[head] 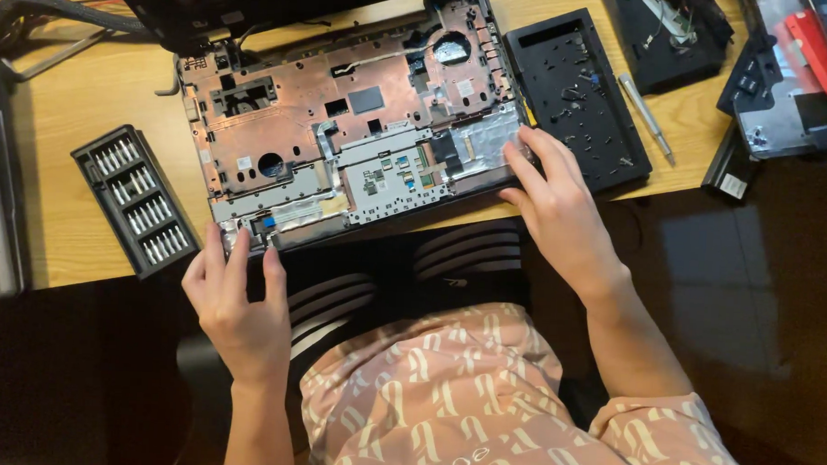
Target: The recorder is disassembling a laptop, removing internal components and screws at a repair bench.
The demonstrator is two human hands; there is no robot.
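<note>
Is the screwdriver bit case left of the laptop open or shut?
Open. The bit case lies flat on the table with its rows of metal bits exposed and no lid over them.

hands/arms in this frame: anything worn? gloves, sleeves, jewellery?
Both the left hand and right hand are bare: no gloves, rings or watch visible. Forearms are uncovered too. A short sleeve in pink with a repeating cream pattern shows at the right upper arm; no left sleeve is in view.

Opened laptop (344,120) mid-desk, bit case (138,200) left, tray (579,96) right, screwdriver (647,117) beyond.
</note>
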